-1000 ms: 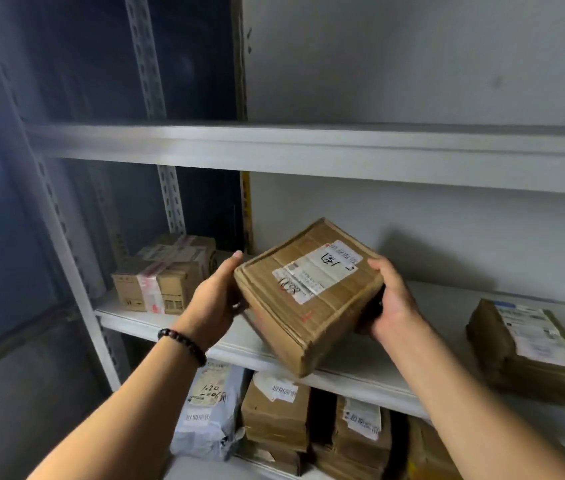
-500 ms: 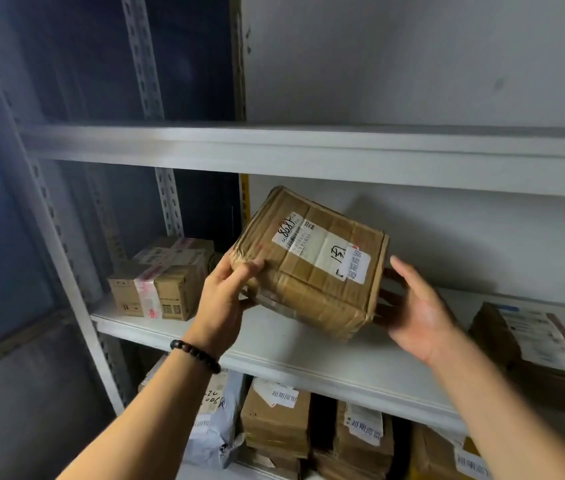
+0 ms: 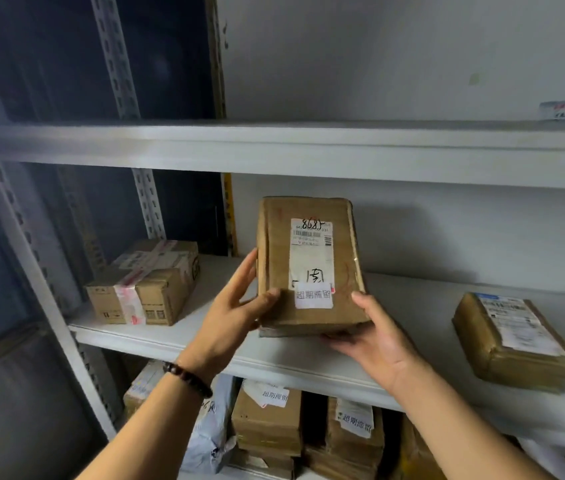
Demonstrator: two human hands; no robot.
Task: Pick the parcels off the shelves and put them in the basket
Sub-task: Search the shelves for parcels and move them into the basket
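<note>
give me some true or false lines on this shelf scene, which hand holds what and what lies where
1. The left hand and the right hand both hold the brown parcel, label toward the camera. True.
2. A taped box sits on the middle shelf, left of the held parcel. True.
3. A basket stands on the middle shelf. False: no basket is in view.
4. The bead bracelet is on the right wrist. False: the bracelet is on the left wrist.
5. The shelf below holds nothing. False: labelled parcels stand there.
</note>
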